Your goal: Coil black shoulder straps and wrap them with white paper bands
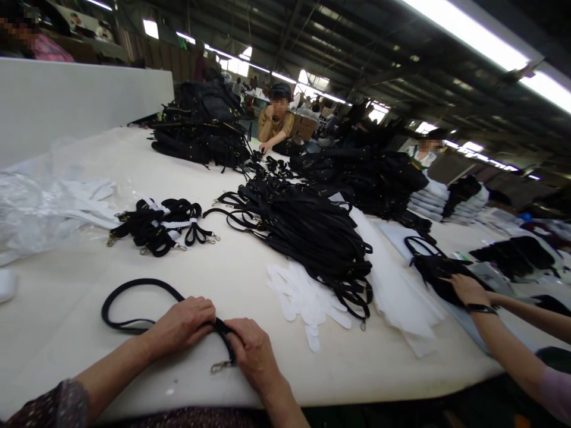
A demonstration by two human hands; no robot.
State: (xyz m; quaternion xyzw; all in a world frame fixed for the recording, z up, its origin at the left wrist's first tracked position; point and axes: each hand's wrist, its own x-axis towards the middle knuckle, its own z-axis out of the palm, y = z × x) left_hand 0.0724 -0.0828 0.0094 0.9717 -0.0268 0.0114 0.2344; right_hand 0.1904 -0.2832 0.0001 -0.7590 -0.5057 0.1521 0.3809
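Head view: the left hand and the right hand lie close together on the white padded worktop, both with fingers curled shut on one long black webbing strap. The strap's loop lies flat to the left, and its small metal clip rests just under the right hand. By the look of it, this strap is only now being folded or gathered. A few bundled black straps with white bands lie further back and seem finished, while the big loose heap of black straps beside the flat white paper cut-outs looks untouched, so most work remains. A co-worker's hand rests on a black bag at right. The palms hide the strap's fold. The far piles are too dark to make out.
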